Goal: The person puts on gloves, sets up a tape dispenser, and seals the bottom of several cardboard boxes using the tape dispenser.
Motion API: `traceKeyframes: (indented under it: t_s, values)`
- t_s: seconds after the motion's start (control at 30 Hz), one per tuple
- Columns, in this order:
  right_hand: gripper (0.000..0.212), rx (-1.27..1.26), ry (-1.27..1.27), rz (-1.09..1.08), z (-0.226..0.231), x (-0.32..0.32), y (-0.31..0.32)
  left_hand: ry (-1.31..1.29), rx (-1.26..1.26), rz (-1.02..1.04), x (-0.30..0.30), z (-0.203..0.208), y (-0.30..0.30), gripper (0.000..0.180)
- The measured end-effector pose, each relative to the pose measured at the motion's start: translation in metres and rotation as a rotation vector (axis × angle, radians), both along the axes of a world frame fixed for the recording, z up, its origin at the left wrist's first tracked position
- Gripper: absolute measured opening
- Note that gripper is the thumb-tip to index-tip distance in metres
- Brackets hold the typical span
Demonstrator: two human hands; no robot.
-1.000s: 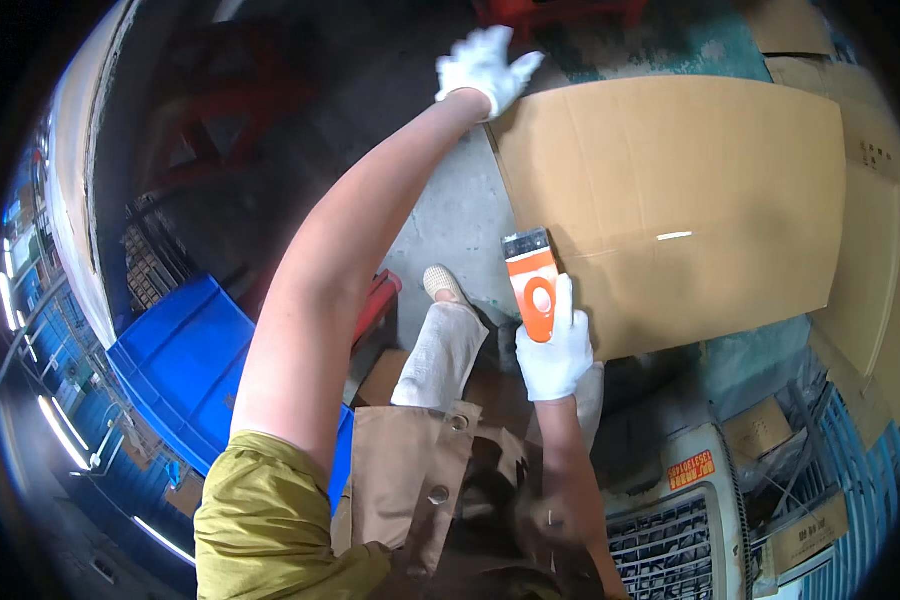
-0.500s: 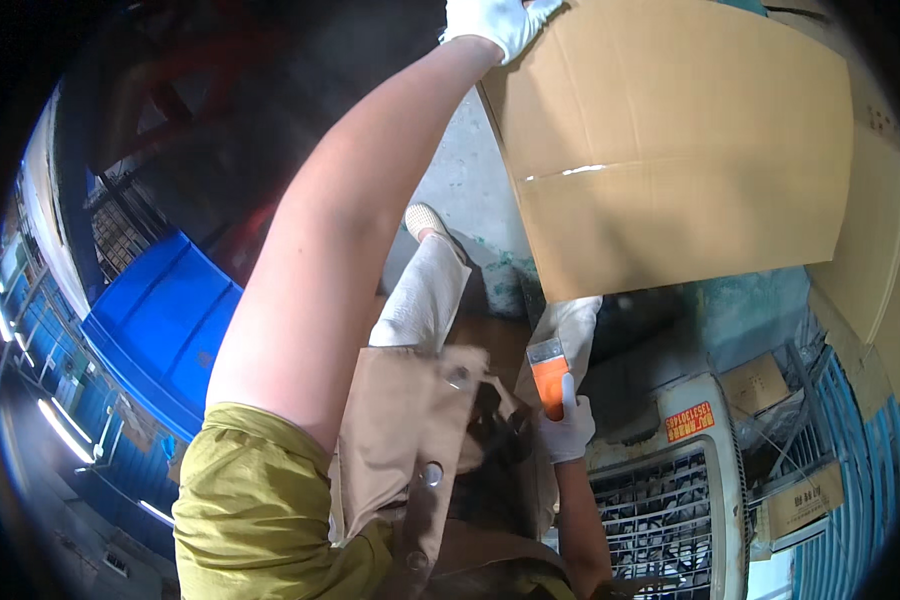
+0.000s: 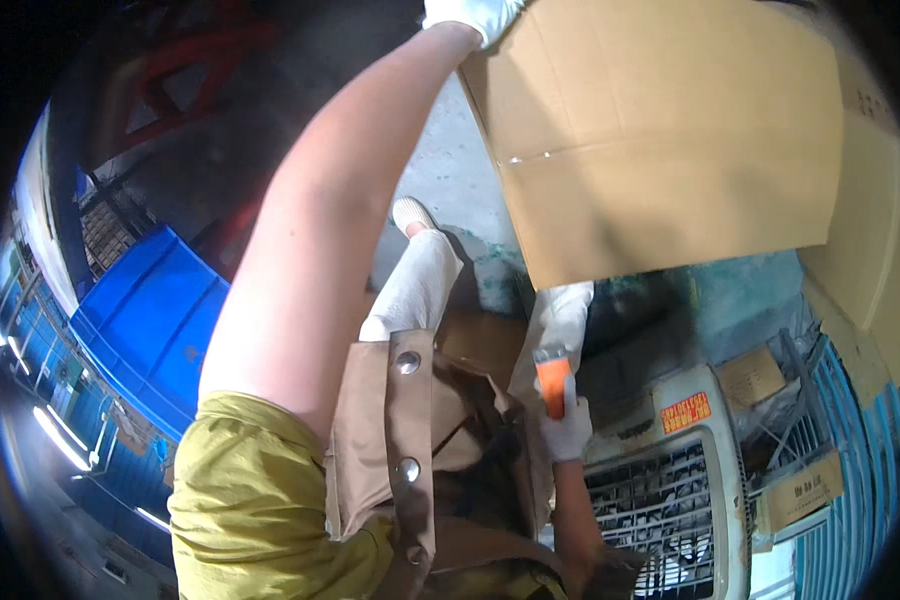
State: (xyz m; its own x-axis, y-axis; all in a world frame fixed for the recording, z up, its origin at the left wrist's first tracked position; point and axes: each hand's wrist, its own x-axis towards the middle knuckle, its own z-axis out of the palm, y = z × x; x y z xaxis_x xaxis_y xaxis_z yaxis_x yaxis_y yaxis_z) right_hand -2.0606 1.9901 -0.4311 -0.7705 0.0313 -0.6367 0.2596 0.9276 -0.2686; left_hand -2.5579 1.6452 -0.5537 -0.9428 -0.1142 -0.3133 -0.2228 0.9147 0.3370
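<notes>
My left hand, in a white glove, reaches to the top edge of the view and grips the left edge of a large brown cardboard sheet; its fingertips are partly out of view. A crease crosses the sheet, with small shiny spots at its left end. My right hand, also gloved in white, stays low near my right thigh. It is closed around an orange-handled tool with a flat grey metal end, pointing up and away from me, below the sheet's near edge and apart from it.
More cardboard leans at the right. A pale fan-like machine with a wire grille stands at the lower right, near small cartons and blue slats. A blue bin is at the left. My brown apron hangs in front of me.
The view has shifted slightly, so the sheet and my left hand appear a little further up and left. The tool in my right hand has turned, its grey end now showing more narrowly.
</notes>
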Motion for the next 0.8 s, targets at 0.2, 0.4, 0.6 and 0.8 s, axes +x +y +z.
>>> traceKeyframes:
  t_s: [0.2,0.4,0.6,0.8]
  values:
    - [0.075,0.079,-0.128,-0.023,-0.054,-0.012,-0.019,-0.021,-0.029,0.01,0.001,-0.012,0.005,0.079]
    - [0.053,0.091,-0.069,0.091,-0.098,-0.078,-0.053,-0.042,-0.045,-0.001,0.007,-0.006,-0.005,0.079]
    - [0.037,0.226,-0.503,0.098,-0.154,-0.147,-0.052,-0.005,-0.091,-0.03,-0.006,0.002,0.019,0.082]
    - [0.033,-0.162,-0.294,0.163,-0.013,-0.183,-0.027,0.443,-0.203,0.033,0.013,-0.016,-0.006,0.069]
